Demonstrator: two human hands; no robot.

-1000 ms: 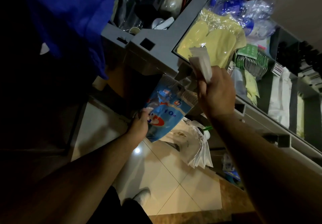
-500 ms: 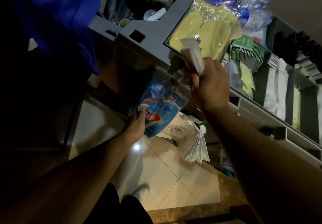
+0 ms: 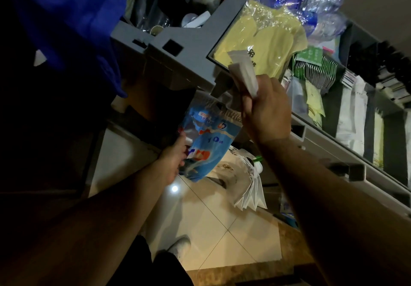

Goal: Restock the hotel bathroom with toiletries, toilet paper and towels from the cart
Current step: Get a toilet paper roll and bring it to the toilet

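The right hand [image 3: 266,112] is clenching around what look like 2 white tubes [image 3: 243,72], with their flat crimped ends sticking up past the knuckles. It is probably bundling these toiletries for carrying while the other hand is working. The left hand [image 3: 172,161] is gripping the near edge of a blue printed packet [image 3: 209,145] that is hanging under the cart's grey rim [image 3: 189,47], apparently steadying it or drawing it out. Yellow gloves in clear wrap [image 3: 262,41] are lying in the tray just beyond the right hand.

The rim and a dark bracket are jutting between the 2 hands, close to the tube tips. A bundle of white sachets [image 3: 249,187] is dangling below the right wrist, just beside the packet. Tiled floor [image 3: 211,230] is lying open beneath both forearms, giving room to pull back.
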